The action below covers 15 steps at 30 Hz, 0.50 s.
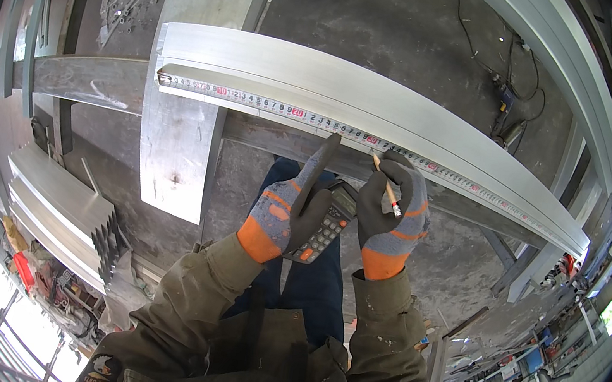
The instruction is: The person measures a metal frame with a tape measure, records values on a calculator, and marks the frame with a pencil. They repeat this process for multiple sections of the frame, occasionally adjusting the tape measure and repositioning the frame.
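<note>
Silver in the head view, the long profile (pixel 285 61) lies across in front of you, over a pale plate (pixel 177 161) near its left end and along a dark beam (pixel 274 138), which seem to carry it so that you can reach it standing. The tape (pixel 297 112) is stretched along its near edge, with its end close to the profile's left end, probably so that the marks run from there. Your left grip (pixel 290 200) is clamped on the calculator (pixel 333 228), thumb over its side and keys facing up, so you can read it; one finger stays free of it and points to the tape. Your right grip (pixel 399 228) is closed on the pencil (pixel 392 193), which is tilted with its tip toward the tape's near edge, perhaps for precision. Whether the tip touches, I cannot tell.
</note>
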Tool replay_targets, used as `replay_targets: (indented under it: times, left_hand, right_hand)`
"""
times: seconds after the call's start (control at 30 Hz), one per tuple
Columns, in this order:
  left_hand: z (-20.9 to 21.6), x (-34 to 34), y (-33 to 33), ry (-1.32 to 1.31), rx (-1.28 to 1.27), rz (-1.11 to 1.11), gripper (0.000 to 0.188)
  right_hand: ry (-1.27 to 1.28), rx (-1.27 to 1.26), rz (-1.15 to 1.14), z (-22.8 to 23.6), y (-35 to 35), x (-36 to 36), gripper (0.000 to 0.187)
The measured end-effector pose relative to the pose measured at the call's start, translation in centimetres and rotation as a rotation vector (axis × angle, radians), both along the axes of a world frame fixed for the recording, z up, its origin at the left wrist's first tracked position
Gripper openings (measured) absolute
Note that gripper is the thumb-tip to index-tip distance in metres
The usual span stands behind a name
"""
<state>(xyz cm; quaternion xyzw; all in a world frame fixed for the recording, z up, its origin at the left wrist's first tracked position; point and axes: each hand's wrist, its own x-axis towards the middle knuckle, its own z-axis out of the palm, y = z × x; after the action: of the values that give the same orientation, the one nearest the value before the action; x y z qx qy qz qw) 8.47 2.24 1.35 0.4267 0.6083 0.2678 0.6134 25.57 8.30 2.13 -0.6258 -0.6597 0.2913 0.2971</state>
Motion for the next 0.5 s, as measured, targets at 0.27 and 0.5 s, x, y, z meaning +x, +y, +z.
replay_targets:
  times: [0.27,0.5]
  left_hand:
    - [0.0,-0.1,-0.8,0.020,0.032,0.046,0.063]
    - [-0.3,0.1,-2.8,-0.394,-0.275,0.339,0.032]
  right_hand:
    - [0.033,-0.156,-0.202,2.9,-2.5,1.1,0.017]
    - [0.251,-0.424,-0.484,6.1,-9.5,4.5,0.026]
